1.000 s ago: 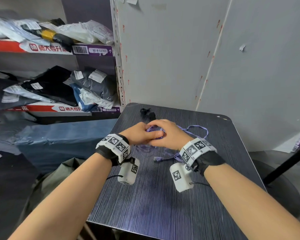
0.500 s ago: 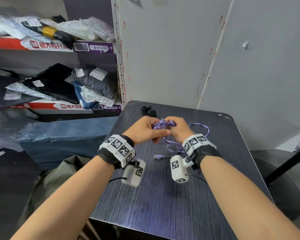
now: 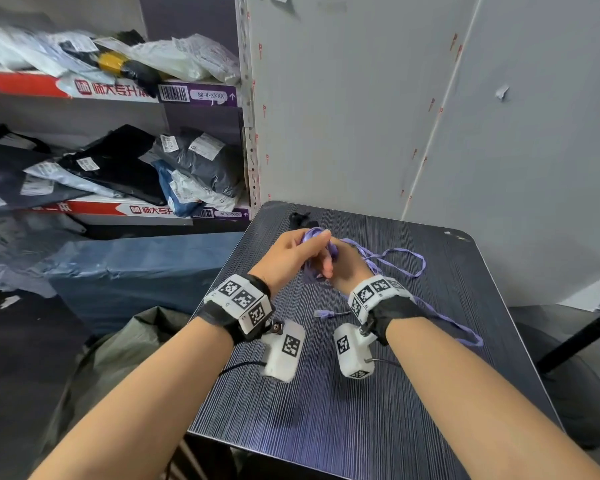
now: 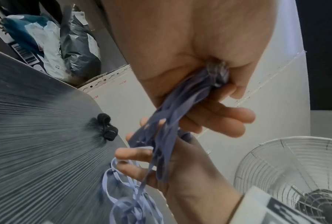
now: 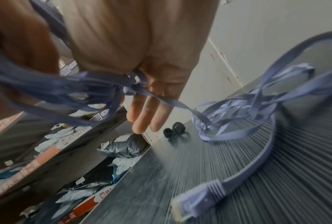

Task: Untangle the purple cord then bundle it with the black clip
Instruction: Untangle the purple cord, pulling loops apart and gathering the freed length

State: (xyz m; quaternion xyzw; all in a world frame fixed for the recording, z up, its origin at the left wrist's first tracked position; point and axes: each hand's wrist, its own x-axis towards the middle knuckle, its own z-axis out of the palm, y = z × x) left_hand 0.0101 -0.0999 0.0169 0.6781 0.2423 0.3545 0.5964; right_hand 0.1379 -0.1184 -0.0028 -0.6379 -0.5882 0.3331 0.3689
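**Inspector:** State the condition of your hands.

**Me:** My left hand [image 3: 291,252] is raised above the surface [image 3: 361,403], fingers curled round a gathered bunch of the purple cord [image 4: 172,121]. My right hand [image 3: 343,268] sits just beside it, palm toward the left. In the right wrist view its fingers [image 5: 147,115] lie fairly straight with strands of the cord crossing the palm; whether the thumb pins those strands I cannot tell.

**Inspector:** Where does the rest of the cord lie?

**Me:** It trails from the bunch down to the surface on my right, in loose crossed loops [image 3: 402,261]. One long run passes behind my right wrist toward the near right edge. A plug end [image 5: 197,201] lies flat on the surface between my wrists.

**Inspector:** And the clip?

**Me:** The black clip [image 3: 302,220] rests on the surface near its far left corner, beyond my hands and apart from both them and the cord.

**Inspector:** Surroundings?

**Me:** Shelves [image 3: 111,95] stacked with wrapped parcels stand to the left. A grey panel wall [image 3: 361,116] stands behind the surface. A wire-guarded fan [image 4: 295,174] shows in the left wrist view.
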